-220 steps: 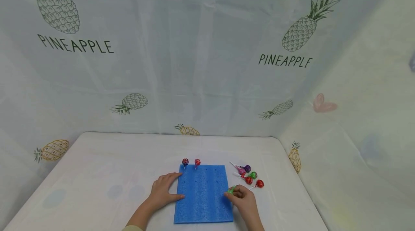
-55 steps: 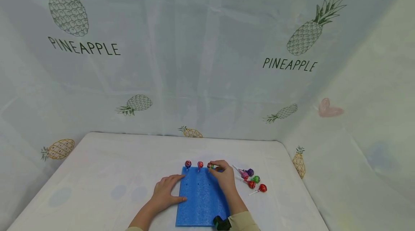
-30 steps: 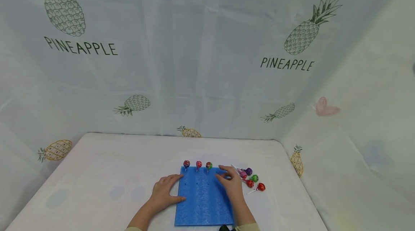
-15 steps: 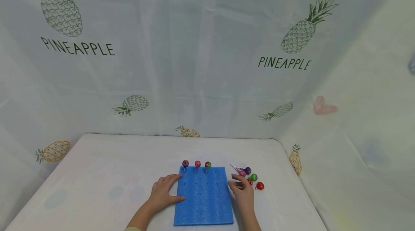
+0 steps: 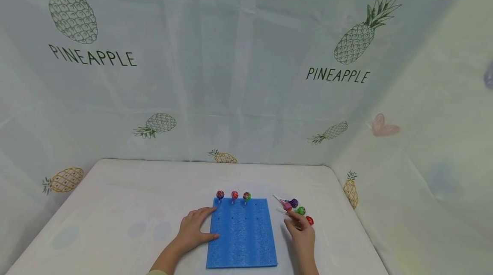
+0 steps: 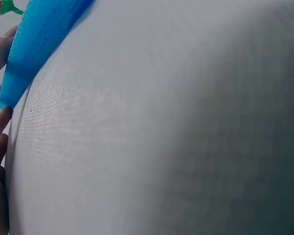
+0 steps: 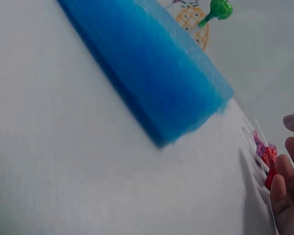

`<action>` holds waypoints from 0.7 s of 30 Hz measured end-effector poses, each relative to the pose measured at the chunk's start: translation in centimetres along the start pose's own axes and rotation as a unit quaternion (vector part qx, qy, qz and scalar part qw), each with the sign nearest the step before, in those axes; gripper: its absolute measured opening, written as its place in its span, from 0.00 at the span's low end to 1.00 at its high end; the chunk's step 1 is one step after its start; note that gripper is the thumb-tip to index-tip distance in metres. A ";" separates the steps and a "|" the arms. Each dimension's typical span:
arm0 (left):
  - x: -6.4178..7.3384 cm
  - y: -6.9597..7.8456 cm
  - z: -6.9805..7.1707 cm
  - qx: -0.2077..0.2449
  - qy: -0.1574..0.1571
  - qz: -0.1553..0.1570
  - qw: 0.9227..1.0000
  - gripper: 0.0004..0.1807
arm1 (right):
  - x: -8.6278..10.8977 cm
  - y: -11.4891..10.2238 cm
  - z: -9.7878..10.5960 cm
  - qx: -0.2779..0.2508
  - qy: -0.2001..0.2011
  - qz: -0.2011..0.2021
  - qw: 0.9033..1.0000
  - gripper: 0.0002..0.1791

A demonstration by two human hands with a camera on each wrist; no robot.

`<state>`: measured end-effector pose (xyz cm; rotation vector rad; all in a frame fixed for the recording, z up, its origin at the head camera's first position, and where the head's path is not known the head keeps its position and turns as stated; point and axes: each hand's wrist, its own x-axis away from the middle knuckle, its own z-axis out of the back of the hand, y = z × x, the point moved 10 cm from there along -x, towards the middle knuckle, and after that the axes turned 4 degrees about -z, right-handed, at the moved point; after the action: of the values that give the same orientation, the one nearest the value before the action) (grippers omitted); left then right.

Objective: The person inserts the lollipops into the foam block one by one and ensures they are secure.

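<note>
Along the far edge of a blue foam board [image 5: 240,240] stand three lollipops, stick down: a dark purple one [image 5: 220,194], a red one [image 5: 234,195] and a red-and-green one [image 5: 247,195]. My left hand [image 5: 191,228] rests at the board's left edge, thumb and fingers spread against it. To the right of the board my right hand [image 5: 302,232] is over the loose lollipops, its thumb and fingers apart. Near its fingertips lie a pink lollipop [image 5: 286,207] and a green lollipop [image 5: 301,210]. A red lollipop [image 5: 310,220] is partly hidden behind that hand.
A purple lollipop [image 5: 294,202] lies at the far side of the loose group. Small dark holes dot the board's upper half. The white-covered table [image 5: 127,206] meets a pineapple-print cloth [image 5: 246,73] at its back edge.
The red-and-green lollipop, earlier in my right hand, now stands in the board, let go. My right hand has moved right and nearer to me, to the loose lollipops. The left hand stays put.
</note>
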<state>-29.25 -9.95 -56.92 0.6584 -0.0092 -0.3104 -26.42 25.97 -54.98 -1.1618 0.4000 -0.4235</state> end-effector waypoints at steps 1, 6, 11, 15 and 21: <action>0.0 0.0 0.0 0.001 0.000 -0.001 1.000 0.48 | -0.1 0.2 0.2 0.003 0.000 0.001 1.000 0.16; -0.1 -0.1 -0.2 0.001 -0.004 -0.001 1.000 0.48 | -0.5 0.8 0.8 -0.002 0.002 0.001 1.000 0.15; -0.1 -0.1 -0.2 -0.003 -0.005 -0.002 1.000 0.48 | -0.7 1.6 1.1 -0.003 0.016 -0.021 1.000 0.16; 0.0 0.0 -0.1 0.001 -0.004 -0.005 1.000 0.48 | -0.8 2.0 1.2 -0.013 0.026 -0.033 0.999 0.18; 0.1 -0.1 -0.2 -0.003 -0.007 0.002 1.000 0.48 | -1.0 2.7 1.2 -0.003 0.031 -0.044 0.999 0.20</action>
<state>-29.21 -9.95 -57.14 0.6511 -0.0233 -0.3105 -26.35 28.33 -56.98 -1.1772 0.4041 -0.5360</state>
